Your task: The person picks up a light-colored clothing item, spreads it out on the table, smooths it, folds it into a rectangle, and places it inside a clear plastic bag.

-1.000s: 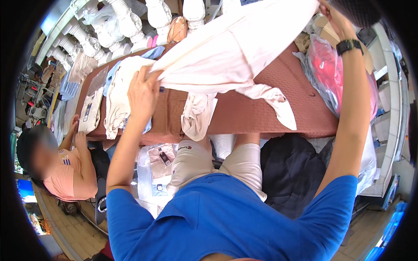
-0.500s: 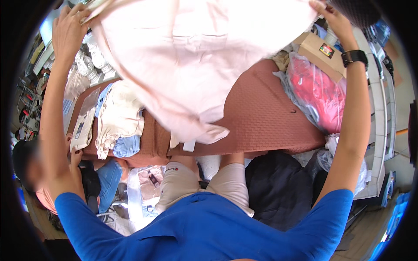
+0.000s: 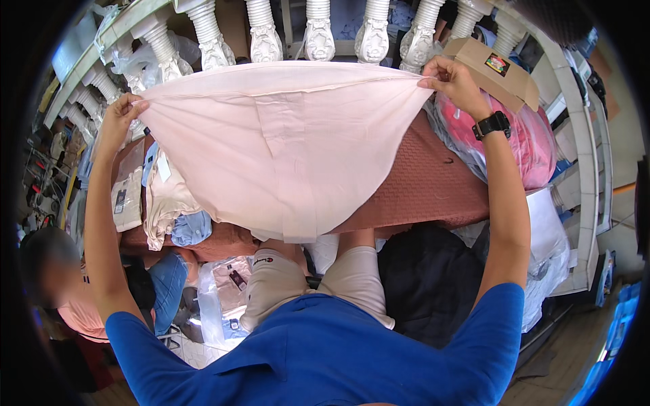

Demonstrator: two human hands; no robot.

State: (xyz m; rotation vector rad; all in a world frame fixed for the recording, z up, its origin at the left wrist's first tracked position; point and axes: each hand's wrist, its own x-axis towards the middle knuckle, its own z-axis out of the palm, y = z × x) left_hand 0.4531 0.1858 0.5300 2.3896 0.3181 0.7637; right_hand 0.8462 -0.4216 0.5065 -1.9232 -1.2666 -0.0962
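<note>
A pale pink shirt [image 3: 291,152] is stretched wide between my hands over a bench with a brown quilted cover [image 3: 433,179]. A seam and a pleat run across its middle, and its rounded lower edge hangs toward my knees. My left hand [image 3: 122,114] pinches the upper left corner. At the upper right corner, my right hand [image 3: 455,82] grips the cloth between thumb and fingers. Beneath the shirt's left side lies a heap of cream clothes [image 3: 166,203] with a light blue garment [image 3: 191,229] by it.
A packaged beige garment [image 3: 127,203] lies at the left, near a seated person [image 3: 74,304]. On the right are a cardboard box [image 3: 494,71] and a plastic bag of red cloth [image 3: 528,149]. White balusters [image 3: 318,37] line the far side. A black bag-like thing [image 3: 430,291] sits beside my legs.
Both hands have come lower and nearer, bringing the shirt down from the top of view. It now hangs spread and taut along its upper edge, uncovering the balusters.
</note>
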